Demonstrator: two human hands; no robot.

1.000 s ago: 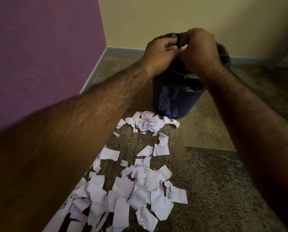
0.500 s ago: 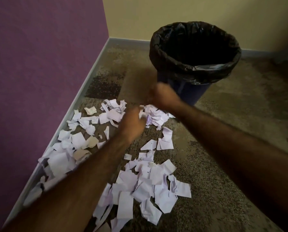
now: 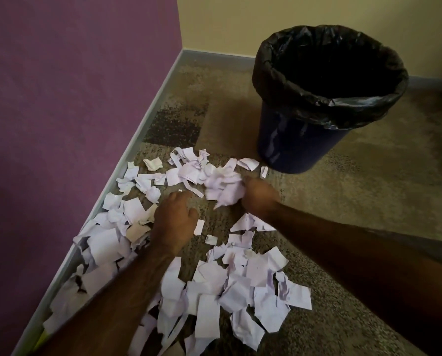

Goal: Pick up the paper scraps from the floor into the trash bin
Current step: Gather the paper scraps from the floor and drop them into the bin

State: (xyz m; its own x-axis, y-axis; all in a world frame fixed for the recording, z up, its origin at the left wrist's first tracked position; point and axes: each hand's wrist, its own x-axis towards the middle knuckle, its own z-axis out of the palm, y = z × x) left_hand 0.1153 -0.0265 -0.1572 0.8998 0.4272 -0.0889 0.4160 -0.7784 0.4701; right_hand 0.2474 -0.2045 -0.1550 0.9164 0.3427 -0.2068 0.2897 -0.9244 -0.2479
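Several pale lilac paper scraps (image 3: pixel 230 286) lie scattered over the carpet, from the wall's skirting to the middle of the floor. A dark blue trash bin (image 3: pixel 291 142) lined with a black bag stands upright at the upper right. My right hand (image 3: pixel 259 199) is down on the floor just left of the bin's base and grips a bunched clump of scraps (image 3: pixel 223 187). My left hand (image 3: pixel 175 222) hovers palm down over the scraps nearer the wall, fingers spread and holding nothing.
A purple wall (image 3: pixel 73 98) with a grey skirting board (image 3: pixel 127 165) runs along the left. A cream wall (image 3: pixel 317 11) closes the corner behind the bin. Bare mottled brown carpet (image 3: pixel 369 201) stretches to the right of the bin and the scraps.
Both hands came down from above the bin's mouth to the floor. The right hand has gathered a clump of scraps; the left has spread over the pile by the wall.
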